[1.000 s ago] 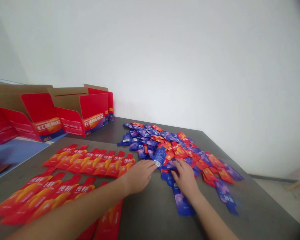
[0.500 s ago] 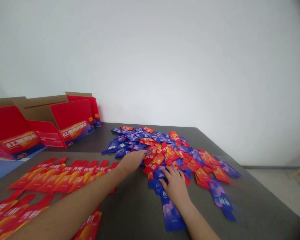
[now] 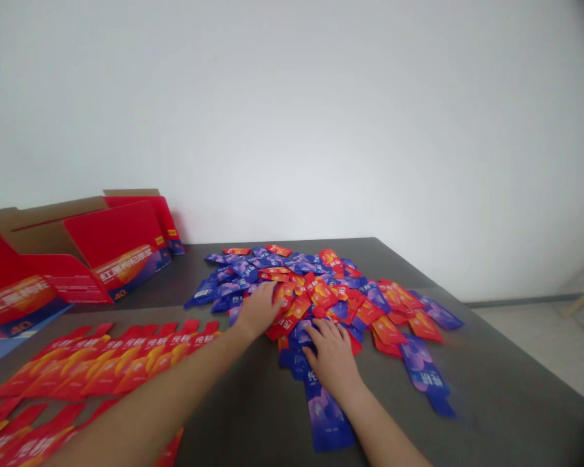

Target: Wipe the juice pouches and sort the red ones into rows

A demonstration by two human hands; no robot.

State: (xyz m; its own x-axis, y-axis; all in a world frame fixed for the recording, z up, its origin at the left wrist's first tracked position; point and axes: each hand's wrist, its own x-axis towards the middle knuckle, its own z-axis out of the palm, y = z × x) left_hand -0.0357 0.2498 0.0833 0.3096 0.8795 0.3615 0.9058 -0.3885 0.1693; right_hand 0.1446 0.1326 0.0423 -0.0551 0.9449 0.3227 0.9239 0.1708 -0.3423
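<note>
Red and blue sachets lie mixed in a loose pile on the dark table. My left hand (image 3: 259, 312) reaches to the left side of the pile, thumb and fingers apart over a red sachet (image 3: 285, 298). Closer to me, my right hand (image 3: 331, 353) rests with spread fingers on blue sachets at the pile's front. One long blue sachet (image 3: 327, 425) sticks out under that wrist. Neither hand visibly lifts anything.
Overlapping red sachets (image 3: 126, 363) lie in rows at the left, partly behind my left forearm. Open red cartons (image 3: 121, 250) stand at the back left. A blue sachet (image 3: 424, 370) lies at the pile's right. The table (image 3: 496, 383) meets a white wall (image 3: 292, 130) behind.
The view has shifted slightly, so cartons and rows sit lower and further left. My left hand's thumb now shows apart from its fingers at the pile. My right hand stays on the blue sachets.
</note>
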